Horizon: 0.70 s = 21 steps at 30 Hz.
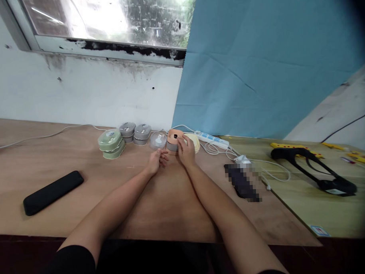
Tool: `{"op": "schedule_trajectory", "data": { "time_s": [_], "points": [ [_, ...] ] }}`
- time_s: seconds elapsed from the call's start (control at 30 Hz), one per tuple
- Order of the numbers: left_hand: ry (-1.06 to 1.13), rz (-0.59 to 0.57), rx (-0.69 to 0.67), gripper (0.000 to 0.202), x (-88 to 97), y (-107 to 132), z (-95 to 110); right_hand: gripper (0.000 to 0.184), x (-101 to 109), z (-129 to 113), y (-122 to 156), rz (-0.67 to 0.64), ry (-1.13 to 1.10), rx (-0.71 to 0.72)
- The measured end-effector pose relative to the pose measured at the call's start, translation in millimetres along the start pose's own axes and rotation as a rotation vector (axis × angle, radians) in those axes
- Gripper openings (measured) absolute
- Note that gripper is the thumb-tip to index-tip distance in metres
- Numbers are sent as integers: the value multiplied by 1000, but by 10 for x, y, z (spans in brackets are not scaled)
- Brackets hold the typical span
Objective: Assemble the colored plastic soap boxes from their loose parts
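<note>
A peach lunch box point(173, 138) with a grey middle band stands on the brown table near the wall. My right hand point(186, 151) is closed against its right side, fingertips at the lid. In front of a clear round plastic container point(158, 141) is my left hand point(156, 161), its fingers loosely curled and apart, with nothing visible in them. Behind my right hand, a cream-coloured round piece point(194, 141) is partly hidden. To the left stand a stacked green lunch box point(111, 142) and two grey ones, a nearer one point(142, 133) and a farther one point(127, 131).
A black flat case point(53, 192) lies at the left on the table point(137, 214). On the right are a white power strip point(212, 140) with tangled cables, a pixelated dark object point(243, 183) and a black strap-like frame point(313, 168). The wall point(109, 91) borders the back.
</note>
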State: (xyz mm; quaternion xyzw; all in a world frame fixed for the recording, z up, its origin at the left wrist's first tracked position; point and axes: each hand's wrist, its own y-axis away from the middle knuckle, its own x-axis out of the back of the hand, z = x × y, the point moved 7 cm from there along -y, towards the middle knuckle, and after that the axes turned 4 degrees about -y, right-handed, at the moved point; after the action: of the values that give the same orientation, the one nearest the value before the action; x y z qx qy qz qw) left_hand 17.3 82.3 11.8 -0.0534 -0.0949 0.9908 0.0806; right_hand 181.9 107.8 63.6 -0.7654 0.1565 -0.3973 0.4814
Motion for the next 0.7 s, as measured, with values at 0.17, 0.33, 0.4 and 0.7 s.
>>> {"op": "schedule_trajectory", "data": {
  "time_s": [0.17, 0.33, 0.4, 0.7],
  "points": [
    [-25, 9, -9, 79, 10, -9, -12, 34, -10, 11, 15, 1, -40, 1],
    [-11, 5, 3, 78, 8, -15, -25, 37, -47, 11, 20, -38, -64, 11],
    [-9, 11, 10, 77, 12, -20, -31, 38, -40, 16, 18, -36, -74, -1],
    [-267, 90, -142, 57, 87, 28, 121, 34, 33, -112, 30, -14, -14, 70]
  ]
}}
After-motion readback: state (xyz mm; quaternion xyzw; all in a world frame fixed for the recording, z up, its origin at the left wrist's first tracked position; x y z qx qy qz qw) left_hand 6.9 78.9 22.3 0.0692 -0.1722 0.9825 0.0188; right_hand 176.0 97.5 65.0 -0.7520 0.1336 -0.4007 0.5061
